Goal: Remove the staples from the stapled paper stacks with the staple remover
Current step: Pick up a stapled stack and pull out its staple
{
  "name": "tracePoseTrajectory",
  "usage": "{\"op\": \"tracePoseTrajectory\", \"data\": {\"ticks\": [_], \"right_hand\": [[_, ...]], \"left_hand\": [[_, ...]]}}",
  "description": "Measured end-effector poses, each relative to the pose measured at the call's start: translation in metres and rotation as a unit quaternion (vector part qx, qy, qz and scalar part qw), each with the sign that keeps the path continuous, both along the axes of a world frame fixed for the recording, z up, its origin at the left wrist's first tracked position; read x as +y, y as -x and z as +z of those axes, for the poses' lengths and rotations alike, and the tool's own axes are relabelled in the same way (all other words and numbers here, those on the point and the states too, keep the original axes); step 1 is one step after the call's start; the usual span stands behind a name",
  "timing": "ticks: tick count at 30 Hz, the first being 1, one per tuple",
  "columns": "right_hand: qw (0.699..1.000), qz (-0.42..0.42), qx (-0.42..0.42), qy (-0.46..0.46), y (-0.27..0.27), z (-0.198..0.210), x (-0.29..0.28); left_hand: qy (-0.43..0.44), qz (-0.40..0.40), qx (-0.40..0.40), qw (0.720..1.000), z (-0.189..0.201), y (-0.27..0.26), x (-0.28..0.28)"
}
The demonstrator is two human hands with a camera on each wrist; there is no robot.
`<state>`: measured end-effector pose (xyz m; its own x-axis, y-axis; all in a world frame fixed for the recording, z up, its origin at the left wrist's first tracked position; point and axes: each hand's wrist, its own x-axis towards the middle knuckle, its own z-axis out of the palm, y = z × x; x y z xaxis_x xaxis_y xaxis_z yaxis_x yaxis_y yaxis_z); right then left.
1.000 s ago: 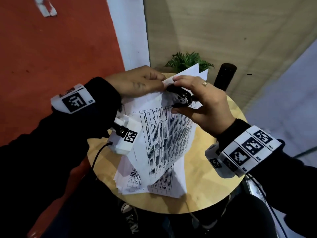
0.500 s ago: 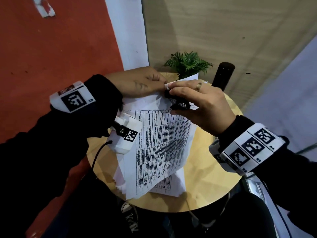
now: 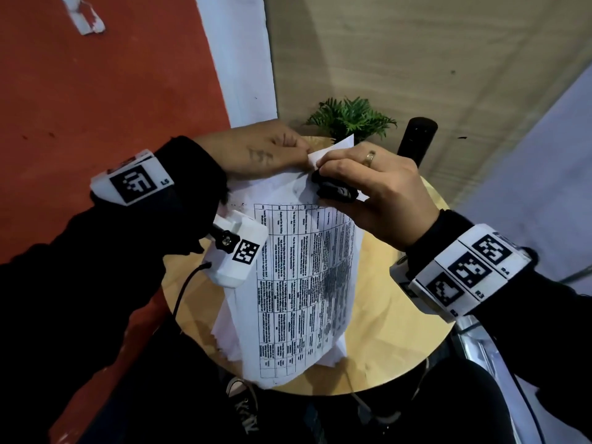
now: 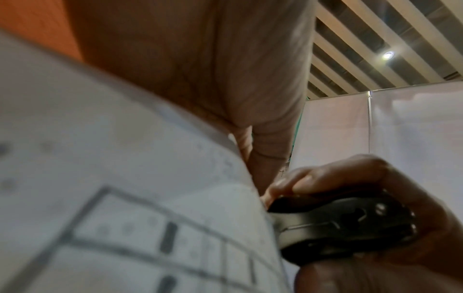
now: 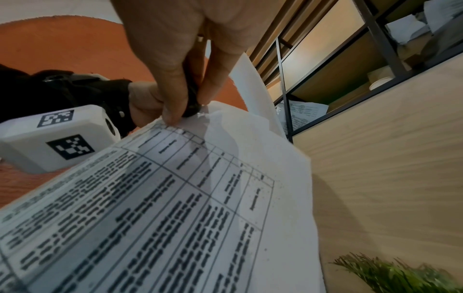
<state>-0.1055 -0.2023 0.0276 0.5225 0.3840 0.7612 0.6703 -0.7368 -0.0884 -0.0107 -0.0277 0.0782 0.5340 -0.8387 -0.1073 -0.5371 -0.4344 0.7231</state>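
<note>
A stapled paper stack [image 3: 304, 283] printed with a table hangs tilted above the round wooden table [image 3: 390, 331]. My left hand [image 3: 272, 153] pinches its top corner, fingers curled over the upper edge. My right hand [image 3: 368, 184] squeezes the black staple remover [image 3: 334, 189] between thumb and fingers, its jaws against the paper's top corner. In the left wrist view the staple remover [image 4: 338, 224] presses its metal jaws at the paper stack [image 4: 125, 198] edge. The right wrist view shows the staple remover [image 5: 191, 99] held above the paper stack [image 5: 175, 208]. The staple itself is hidden.
More loose sheets [image 3: 227, 338] lie on the table under the held stack. A small green plant [image 3: 350, 120] and a black cylinder [image 3: 416, 139] stand at the table's far edge. A shelf unit [image 5: 350, 69] stands behind, and a red floor [image 3: 96, 123] lies to the left.
The held stack has swung down towards upright and nearer to me. Both hands have drawn closer together at the top corner, the right hand turning over the staple remover.
</note>
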Motion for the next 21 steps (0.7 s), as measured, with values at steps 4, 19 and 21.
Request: {"op": "tracePoseTrajectory", "data": {"ticks": [4, 19, 21], "right_hand": [[0.999, 0.002, 0.013, -0.030, 0.002, 0.002, 0.001], [0.959, 0.044, 0.109, -0.259, 0.013, 0.007, -0.001], [0.955, 0.041, 0.110, -0.272, 0.012, 0.006, -0.001]], "left_hand": [[0.011, -0.013, 0.011, 1.000, 0.003, 0.005, 0.000], [0.137, -0.015, 0.066, 0.988, 0.008, 0.026, 0.001], [0.145, -0.010, 0.071, 0.987, 0.008, 0.026, 0.000]]}}
